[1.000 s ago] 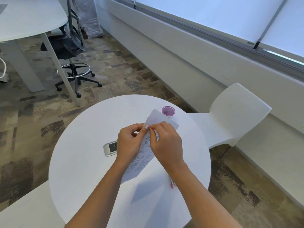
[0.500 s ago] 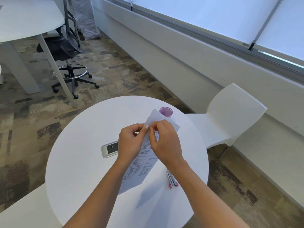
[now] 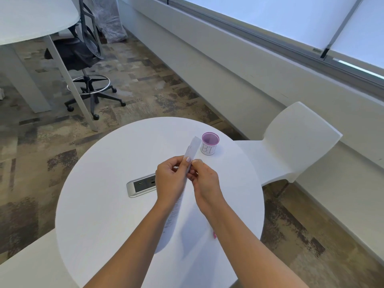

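The left hand (image 3: 170, 179) and right hand (image 3: 204, 181) each pinch the printed sheet (image 3: 192, 149) near its top, holding it clear of the bench (image 3: 104, 204) in front of the purple cup (image 3: 209, 144). This opposed grip suits folding or tearing lengthwise. Compared with the earlier frame, the sheet stands nearly edge-on, with its print mostly hidden.

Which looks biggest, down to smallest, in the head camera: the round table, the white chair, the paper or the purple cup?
1. round table
2. white chair
3. paper, lifted nearer the camera and seen almost edge-on, so its rank is unsure
4. purple mesh cup
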`<state>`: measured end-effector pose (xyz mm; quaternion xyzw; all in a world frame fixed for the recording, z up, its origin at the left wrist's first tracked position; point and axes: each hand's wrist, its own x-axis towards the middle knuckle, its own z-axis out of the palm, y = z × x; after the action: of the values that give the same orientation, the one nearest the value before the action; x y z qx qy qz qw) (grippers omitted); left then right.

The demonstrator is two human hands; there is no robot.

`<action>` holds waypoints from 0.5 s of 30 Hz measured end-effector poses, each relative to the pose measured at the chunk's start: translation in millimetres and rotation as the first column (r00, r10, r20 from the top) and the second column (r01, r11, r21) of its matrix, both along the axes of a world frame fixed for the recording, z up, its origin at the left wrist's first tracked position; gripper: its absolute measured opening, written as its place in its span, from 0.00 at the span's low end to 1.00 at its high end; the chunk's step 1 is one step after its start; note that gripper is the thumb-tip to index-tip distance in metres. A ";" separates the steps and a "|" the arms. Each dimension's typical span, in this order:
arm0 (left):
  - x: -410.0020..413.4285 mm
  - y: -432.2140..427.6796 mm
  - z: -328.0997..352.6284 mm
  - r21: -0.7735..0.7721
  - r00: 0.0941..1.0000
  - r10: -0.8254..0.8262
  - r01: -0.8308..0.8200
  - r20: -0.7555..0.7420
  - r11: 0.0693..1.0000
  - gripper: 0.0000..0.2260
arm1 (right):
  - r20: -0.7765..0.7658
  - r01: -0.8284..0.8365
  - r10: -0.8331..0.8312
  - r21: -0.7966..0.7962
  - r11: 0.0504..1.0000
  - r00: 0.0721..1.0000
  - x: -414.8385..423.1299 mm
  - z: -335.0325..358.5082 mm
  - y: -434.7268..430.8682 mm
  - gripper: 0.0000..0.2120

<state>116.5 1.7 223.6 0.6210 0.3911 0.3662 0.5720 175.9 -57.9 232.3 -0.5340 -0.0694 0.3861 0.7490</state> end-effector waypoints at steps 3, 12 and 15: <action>4.4 3.4 -1.7 0.015 1.000 0.019 -0.018 -0.020 1.000 0.11 | -0.126 -0.008 0.017 0.075 0.997 0.992 3.7 1.1 2.9 0.12; 10.1 12.2 -4.0 -0.030 0.999 0.036 -0.036 0.001 0.999 0.09 | 0.469 0.177 -0.085 -0.156 0.972 0.879 11.3 -3.5 -1.1 0.02; 10.3 13.3 -4.6 -0.052 1.000 0.023 -0.023 0.006 0.998 0.10 | 0.598 0.218 -0.065 -0.187 0.958 0.799 13.6 0.5 -1.0 0.03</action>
<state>126.8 15.0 219.0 0.6002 0.4060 0.3644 0.5850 189.5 -59.0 232.8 -0.7194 -0.2076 0.1506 0.6455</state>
